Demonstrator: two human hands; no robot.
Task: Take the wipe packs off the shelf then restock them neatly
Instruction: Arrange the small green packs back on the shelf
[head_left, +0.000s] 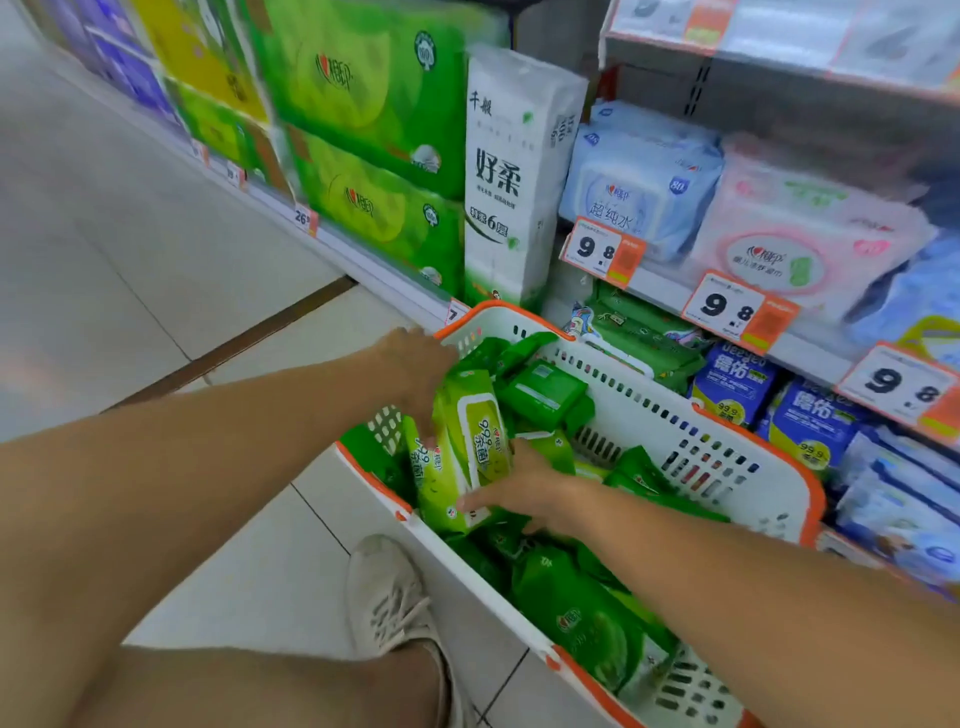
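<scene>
Gathering two light-green wipe packs (467, 441) from the full basket (727, 431), our left hand (415, 374) and right hand (519, 488) seemingly clasp them; restocking the shelf (810, 338) remains.

Left hand (415, 374): fingers hidden behind light green wipe packs (470, 441). Basket (649, 395): near corner cut off at bottom edge. Top shelf (779, 47): goods blurred, unidentifiable.

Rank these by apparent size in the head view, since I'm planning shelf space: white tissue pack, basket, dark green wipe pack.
1. basket
2. white tissue pack
3. dark green wipe pack
Camera nearness exaggerates the basket, but the order looks clear.
</scene>
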